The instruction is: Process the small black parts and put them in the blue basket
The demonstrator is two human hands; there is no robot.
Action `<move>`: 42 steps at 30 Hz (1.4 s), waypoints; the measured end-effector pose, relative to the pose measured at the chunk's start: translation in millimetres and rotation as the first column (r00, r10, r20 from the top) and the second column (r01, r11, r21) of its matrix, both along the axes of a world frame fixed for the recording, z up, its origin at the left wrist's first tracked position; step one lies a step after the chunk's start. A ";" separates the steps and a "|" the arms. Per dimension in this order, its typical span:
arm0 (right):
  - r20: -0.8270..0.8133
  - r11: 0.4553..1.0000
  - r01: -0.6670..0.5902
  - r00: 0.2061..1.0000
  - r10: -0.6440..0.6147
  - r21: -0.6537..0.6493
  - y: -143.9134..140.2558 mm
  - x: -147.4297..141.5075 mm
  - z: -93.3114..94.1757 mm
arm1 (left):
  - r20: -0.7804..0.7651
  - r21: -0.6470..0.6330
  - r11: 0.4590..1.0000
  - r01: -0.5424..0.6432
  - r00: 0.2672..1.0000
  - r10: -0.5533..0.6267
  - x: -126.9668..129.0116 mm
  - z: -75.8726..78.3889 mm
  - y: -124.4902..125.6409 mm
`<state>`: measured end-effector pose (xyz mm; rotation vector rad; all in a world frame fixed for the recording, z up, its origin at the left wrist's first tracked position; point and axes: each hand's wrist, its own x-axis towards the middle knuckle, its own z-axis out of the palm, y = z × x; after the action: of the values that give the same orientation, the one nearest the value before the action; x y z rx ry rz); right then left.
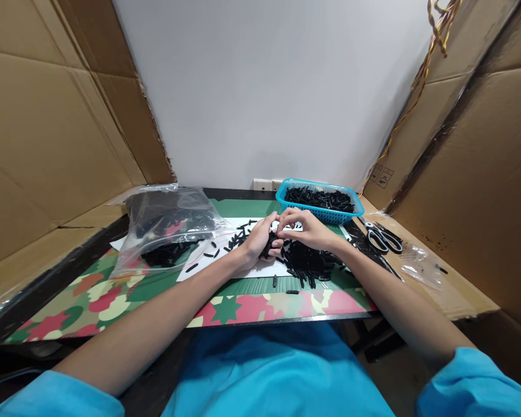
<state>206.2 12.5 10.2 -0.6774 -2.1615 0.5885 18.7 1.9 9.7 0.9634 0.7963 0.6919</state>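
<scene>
Left hand (257,242) cupped around a bunch of small black pieces (269,246), right hand (306,229) touching it, fingertips pinching one piece between them; loose pile (308,260) just under right wrist, nearer that hand.

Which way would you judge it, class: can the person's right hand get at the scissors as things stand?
Probably yes: the scissors lie uncovered just right of the right hand, with nothing between, though that hand is busy with small black pieces.

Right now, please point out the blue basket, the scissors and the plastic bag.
blue basket (316,215): head view, on its front wall.
scissors (384,239): head view, on the handles.
plastic bag (169,226): head view, on its clear middle.
</scene>
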 end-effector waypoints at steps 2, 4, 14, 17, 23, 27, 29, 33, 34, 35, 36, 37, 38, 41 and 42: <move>0.009 1.000 -0.006 1.000 0.006 -0.007 -0.1 0.4 0.7 | 0.008 0.012 1.000 -0.015 1.000 0.014 0.2 -1.7 1.1; 0.019 1.000 -0.013 1.000 0.013 -0.010 -0.5 -0.2 0.7 | 0.011 0.023 0.999 -0.026 1.000 0.026 0.5 -3.0 1.9; 0.056 1.000 -0.011 0.998 0.011 0.013 -3.3 -2.6 1.5 | 0.014 0.071 0.996 -0.044 0.999 0.043 2.7 -1.4 -5.7; 0.081 1.000 -0.022 0.996 0.021 0.014 -5.3 -4.0 1.7 | -0.013 0.072 0.997 -0.029 0.999 0.030 3.4 -1.9 -7.2; 0.110 0.998 -0.065 0.992 0.064 0.004 -6.3 -2.6 1.1 | -0.020 0.086 0.996 -0.036 0.999 0.038 5.3 -7.5 -7.2; 0.102 0.998 -0.057 0.993 0.057 -0.005 -6.7 -2.2 1.6 | -0.014 0.090 0.995 -0.031 0.999 0.033 5.6 -6.2 -8.3; 0.075 0.999 -0.040 0.996 0.041 -0.008 -6.5 -2.8 1.6 | -0.005 0.096 0.995 -0.041 0.999 0.042 4.9 -3.5 -8.5; -0.029 0.999 0.032 0.999 -0.032 -0.001 -3.9 -2.3 1.1 | 0.001 0.100 0.994 -0.052 0.999 0.053 1.6 1.4 -6.7; -0.058 0.998 0.057 0.997 -0.057 0.003 -3.0 -1.7 1.1 | 0.003 0.102 0.993 -0.057 0.998 0.057 0.6 2.2 -6.1; -0.087 0.996 0.083 0.993 -0.082 0.007 -2.2 -0.9 1.2 | 0.006 0.104 0.993 -0.063 0.998 0.063 -0.3 3.0 -5.6; -0.116 0.994 0.110 0.987 -0.108 0.011 -1.7 -0.2 1.5 | 0.009 0.106 0.992 -0.068 0.998 0.068 -1.1 3.7 -5.1; -0.143 0.991 0.135 0.981 -0.132 0.015 -1.3 0.5 1.9 | 0.012 0.107 0.992 -0.071 0.997 0.070 -1.7 4.6 -4.8; -0.168 0.987 0.158 0.974 -0.153 0.017 -1.2 1.2 2.5 | 0.015 0.108 0.992 -0.069 0.998 0.068 -2.2 5.5 -4.6; -0.221 0.979 0.202 0.956 -0.194 0.016 -1.5 2.2 3.9 | 0.027 0.113 0.993 -0.046 0.999 0.043 -2.6 8.7 -4.8; -0.230 0.978 0.207 0.953 -0.199 0.012 -1.6 2.2 4.1 | 0.035 0.117 0.992 -0.042 0.999 0.038 -2.4 9.7 -5.0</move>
<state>208.5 10.9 14.3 -0.7629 -1.8584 0.4910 16.2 -3.1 19.5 1.0428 0.7542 0.7943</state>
